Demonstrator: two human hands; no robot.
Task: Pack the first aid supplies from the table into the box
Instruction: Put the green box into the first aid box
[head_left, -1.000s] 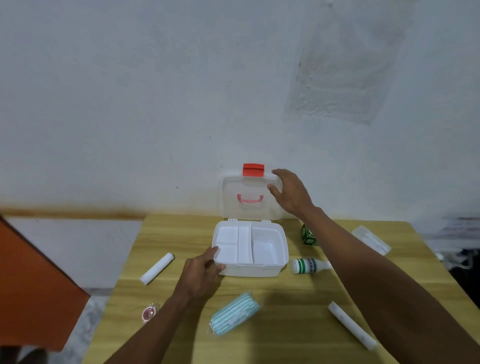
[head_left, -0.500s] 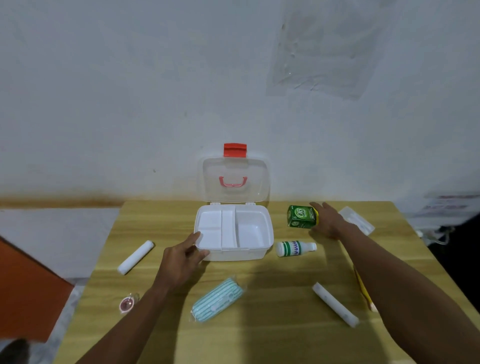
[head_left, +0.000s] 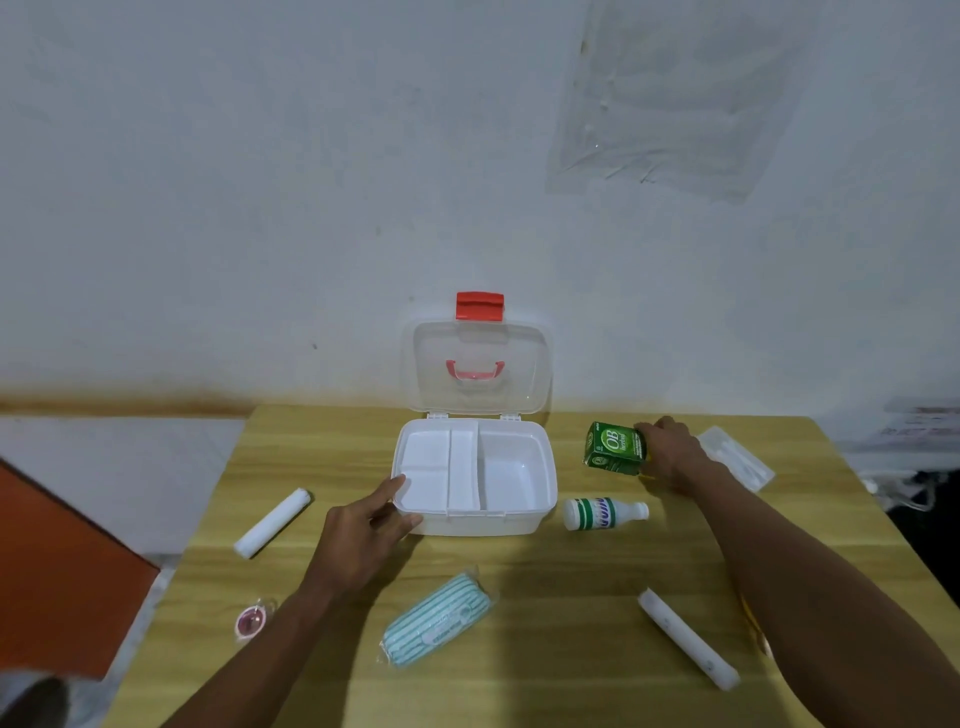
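Right hand grabbing the green carton, box open and waiting

Left hand lightly pinches the box's near-left corner, thumb on the front wall, probably so it doesn't slide. The right fingers are curled around the carton, which sits on the table just right of the box. It's tipped left with the label facing the camera. Can't tell which way its long side runs.

open box unobstructed above, bottle beside it

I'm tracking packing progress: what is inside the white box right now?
Nothing visible: the white box shows bare compartments, two small at left, one narrow, one large. The left hand grips its front-left corner; floor close behind the front wall is hidden.
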